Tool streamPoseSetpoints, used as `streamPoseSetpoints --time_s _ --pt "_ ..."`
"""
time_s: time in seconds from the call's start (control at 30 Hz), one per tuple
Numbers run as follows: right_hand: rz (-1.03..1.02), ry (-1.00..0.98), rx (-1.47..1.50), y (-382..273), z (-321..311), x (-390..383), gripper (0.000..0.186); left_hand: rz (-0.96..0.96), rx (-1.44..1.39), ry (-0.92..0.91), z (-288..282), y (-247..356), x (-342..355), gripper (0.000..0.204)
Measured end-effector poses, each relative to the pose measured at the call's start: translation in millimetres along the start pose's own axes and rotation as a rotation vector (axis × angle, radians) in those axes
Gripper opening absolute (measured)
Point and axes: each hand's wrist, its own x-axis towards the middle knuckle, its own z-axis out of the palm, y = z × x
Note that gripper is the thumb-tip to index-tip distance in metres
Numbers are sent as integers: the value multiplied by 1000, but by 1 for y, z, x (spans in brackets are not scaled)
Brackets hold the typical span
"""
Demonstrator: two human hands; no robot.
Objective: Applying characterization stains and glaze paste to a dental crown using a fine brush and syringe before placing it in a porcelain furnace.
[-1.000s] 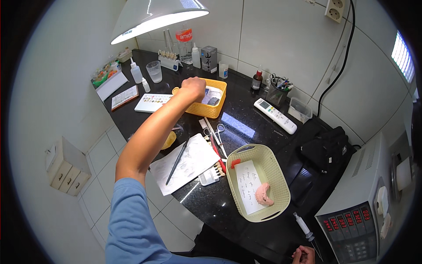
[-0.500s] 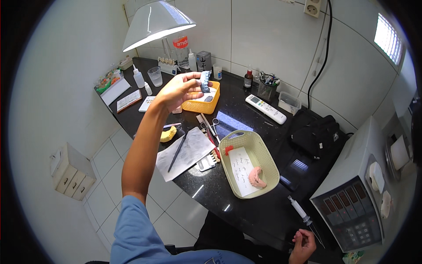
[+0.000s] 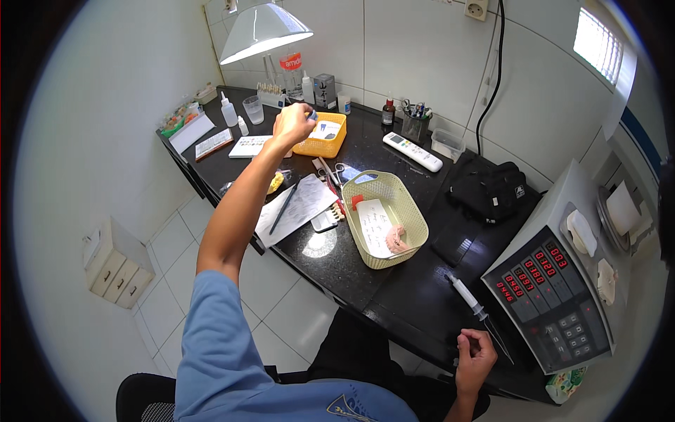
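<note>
My left hand [image 3: 294, 125] reaches out over the small yellow basket [image 3: 320, 148], palm turned down. Its fingers are closed on a blue-grey dental cast [image 3: 312, 114], mostly hidden by the hand. Inside that basket lies a white card with a tooth picture [image 3: 326, 129]. My right hand [image 3: 476, 357] rests by the table's near edge with curled fingers and nothing visible in them. Nearest to it is a large syringe [image 3: 465, 294] on the black table. A pale green basket [image 3: 385, 260] holds a pink dental cast [image 3: 396, 239] and a handwritten note [image 3: 373, 225].
A lamp [image 3: 266, 34] hangs above the back of the table. Bottles, a glass [image 3: 253, 110], a white remote control [image 3: 413, 152] and a black bag [image 3: 492, 193] stand around. A furnace with a keypad [image 3: 555, 302] is at the right. Paper with a black pen [image 3: 284, 209] lies in front.
My left hand has turned over and come down toward the yellow basket with the blue-grey dental cast. The whole view has shifted slightly. My right hand stays beside the syringe.
</note>
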Motion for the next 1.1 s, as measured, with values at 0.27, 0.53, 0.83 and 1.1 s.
streamPoseSetpoints --time_s 0.27,0.53,0.83,1.1 --pt "-17 48 -79 -6 6 0 7 64 168 -170 49 -7 50 32" --pt "9 62 -125 -4 11 3 7 75 363 -306 97 -5 76 26" --pt "31 102 -85 -2 12 4 8 -99 -277 -249 50 -2 57 38" --pt "68 86 73 -5 9 6 10 137 -1478 -422 -32 60 -60 31"
